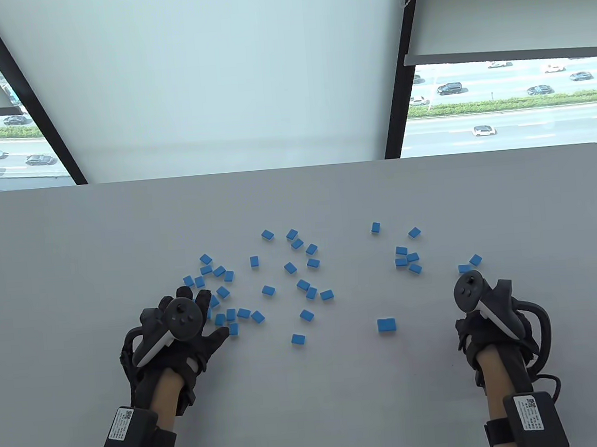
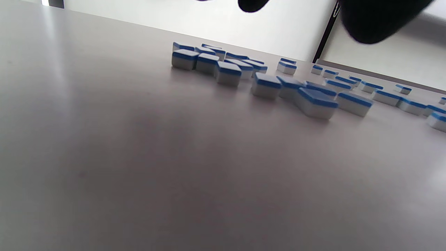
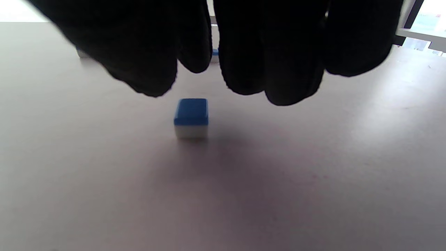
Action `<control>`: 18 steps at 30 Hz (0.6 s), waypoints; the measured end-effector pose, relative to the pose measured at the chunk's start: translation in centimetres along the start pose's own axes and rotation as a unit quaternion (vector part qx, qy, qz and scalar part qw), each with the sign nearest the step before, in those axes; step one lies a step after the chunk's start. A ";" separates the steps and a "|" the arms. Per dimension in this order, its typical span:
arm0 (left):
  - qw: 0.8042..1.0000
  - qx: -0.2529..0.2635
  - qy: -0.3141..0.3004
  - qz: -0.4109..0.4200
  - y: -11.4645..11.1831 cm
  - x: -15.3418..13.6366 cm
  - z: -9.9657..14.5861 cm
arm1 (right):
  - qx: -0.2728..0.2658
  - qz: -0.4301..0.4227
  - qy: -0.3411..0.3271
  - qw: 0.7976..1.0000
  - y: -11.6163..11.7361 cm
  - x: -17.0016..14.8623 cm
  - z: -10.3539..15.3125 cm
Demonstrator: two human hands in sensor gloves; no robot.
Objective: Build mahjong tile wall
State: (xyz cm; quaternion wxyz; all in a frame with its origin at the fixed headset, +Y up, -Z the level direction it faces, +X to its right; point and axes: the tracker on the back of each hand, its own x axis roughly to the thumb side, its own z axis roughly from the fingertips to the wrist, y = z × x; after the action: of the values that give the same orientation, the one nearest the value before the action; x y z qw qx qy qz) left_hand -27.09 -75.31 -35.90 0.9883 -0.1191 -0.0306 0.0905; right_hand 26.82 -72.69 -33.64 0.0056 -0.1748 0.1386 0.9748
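Observation:
Many blue-backed, white-bodied mahjong tiles [image 1: 303,285] lie scattered face down across the grey table [image 1: 73,241]. Two tiles [image 1: 386,325] sit side by side, touching, apart from the rest. My left hand [image 1: 202,316] hovers with spread fingers over the left cluster of tiles [image 2: 264,85]; only its fingertips [image 2: 376,21] show in the left wrist view, holding nothing. My right hand [image 1: 479,317] is at the right, its fingers hidden under the tracker. In the right wrist view its fingers [image 3: 278,62] hang above a single tile [image 3: 191,118] without touching it.
A small group of tiles [image 1: 407,259] lies between the hands, farther back. Two more tiles [image 1: 469,264] lie just beyond the right hand. The table's far edge [image 1: 294,168] meets a window with roller blinds.

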 end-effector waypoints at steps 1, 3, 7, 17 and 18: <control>1.000 0.000 0.000 0.000 0.0 0.0 0.0 | 0.004 0.002 0.002 1.000 0.1 0.0 -0.1; 1.000 -0.001 0.000 0.000 0.0 0.0 0.0 | 0.027 0.022 0.001 0.999 0.6 0.2 -0.2; 1.000 -0.002 0.000 0.000 -0.1 0.1 0.0 | 0.049 0.045 -0.007 0.998 1.4 0.8 -0.6; 1.000 -0.003 0.001 -0.001 0.0 0.1 0.1 | 0.020 0.038 -0.032 0.999 1.7 2.0 -0.9; 1.000 -0.003 0.001 -0.001 0.0 0.2 0.1 | 0.011 0.036 -0.037 0.999 1.7 2.2 -0.9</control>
State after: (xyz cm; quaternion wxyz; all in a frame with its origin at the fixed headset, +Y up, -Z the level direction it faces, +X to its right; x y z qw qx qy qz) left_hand -26.94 -75.30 -35.82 0.9881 -0.1218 -0.0304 0.0893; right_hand 24.96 -74.61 -34.71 -0.0229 -0.1337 0.1550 0.9786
